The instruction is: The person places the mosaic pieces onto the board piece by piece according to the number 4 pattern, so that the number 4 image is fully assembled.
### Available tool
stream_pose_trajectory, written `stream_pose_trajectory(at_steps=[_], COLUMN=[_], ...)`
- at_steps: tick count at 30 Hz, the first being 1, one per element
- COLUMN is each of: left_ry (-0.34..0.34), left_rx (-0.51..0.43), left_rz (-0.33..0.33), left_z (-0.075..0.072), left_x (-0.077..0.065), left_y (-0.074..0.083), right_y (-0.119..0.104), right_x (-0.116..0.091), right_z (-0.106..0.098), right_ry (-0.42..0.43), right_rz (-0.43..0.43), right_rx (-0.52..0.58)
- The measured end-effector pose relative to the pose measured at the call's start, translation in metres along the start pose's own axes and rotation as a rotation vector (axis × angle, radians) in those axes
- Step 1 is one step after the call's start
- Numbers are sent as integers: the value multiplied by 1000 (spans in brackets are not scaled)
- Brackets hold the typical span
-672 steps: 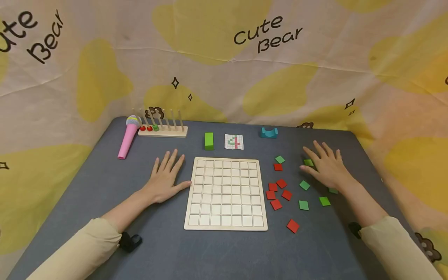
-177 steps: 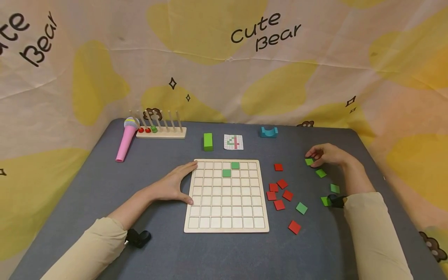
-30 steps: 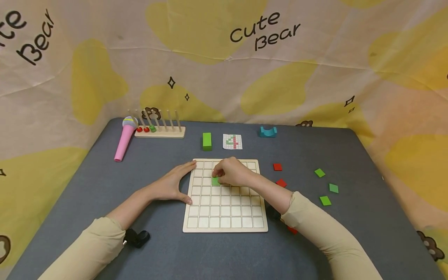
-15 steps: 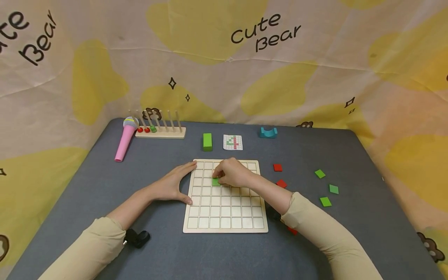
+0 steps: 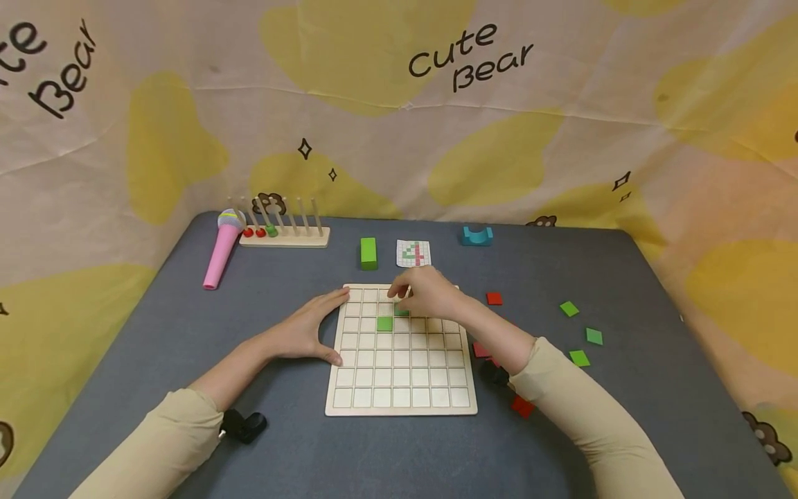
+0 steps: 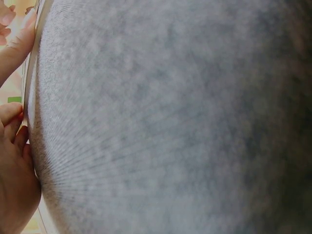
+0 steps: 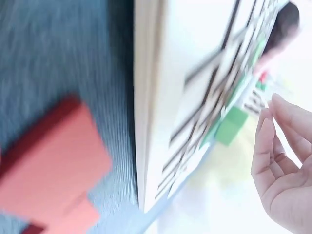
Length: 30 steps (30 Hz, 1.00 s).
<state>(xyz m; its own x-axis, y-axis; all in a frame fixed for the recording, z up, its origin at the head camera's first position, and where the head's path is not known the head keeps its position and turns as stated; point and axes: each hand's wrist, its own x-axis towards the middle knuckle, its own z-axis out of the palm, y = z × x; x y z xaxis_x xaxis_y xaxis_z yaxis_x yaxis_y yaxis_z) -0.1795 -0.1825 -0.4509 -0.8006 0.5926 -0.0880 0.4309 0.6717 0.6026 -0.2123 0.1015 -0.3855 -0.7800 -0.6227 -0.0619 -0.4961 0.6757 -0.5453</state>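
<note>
Green tiles take up very little of the gridded board lying flat on the table: one sits plainly in a cell, another shows partly beneath the right hand, and the cells behind that hand are hidden. So the work looks early; three more green ones lie loose to the right, with red tiles nearer the board, none seen in a cell. The right hand's fingers bend loosely, thumb near forefinger, no tile visible between them. The left hand has thumb and fingers spread along the board's left edge. Only the head view makes out the green and red figure on the card. The right wrist view adds the board's raised edge and two red tiles close up, one seeming to overlap the other; the left wrist view is mostly blurred table.
</note>
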Motion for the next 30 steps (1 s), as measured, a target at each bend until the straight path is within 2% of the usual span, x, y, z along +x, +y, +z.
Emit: stream_pose_trajectory(at_steps=[8, 19, 30], left_ry=[5, 1, 7], left_rx=[3, -3, 3], left_rz=[-2, -5, 6], left_z=[0, -1, 0], left_x=[0, -1, 0], left_y=[0, 0, -1], right_y=[22, 50, 105], right_x=[-8, -28, -67], right_z=[-28, -65, -84], right_ry=[61, 157, 188], right_rz=[50, 146, 270], right_rx=[64, 92, 65])
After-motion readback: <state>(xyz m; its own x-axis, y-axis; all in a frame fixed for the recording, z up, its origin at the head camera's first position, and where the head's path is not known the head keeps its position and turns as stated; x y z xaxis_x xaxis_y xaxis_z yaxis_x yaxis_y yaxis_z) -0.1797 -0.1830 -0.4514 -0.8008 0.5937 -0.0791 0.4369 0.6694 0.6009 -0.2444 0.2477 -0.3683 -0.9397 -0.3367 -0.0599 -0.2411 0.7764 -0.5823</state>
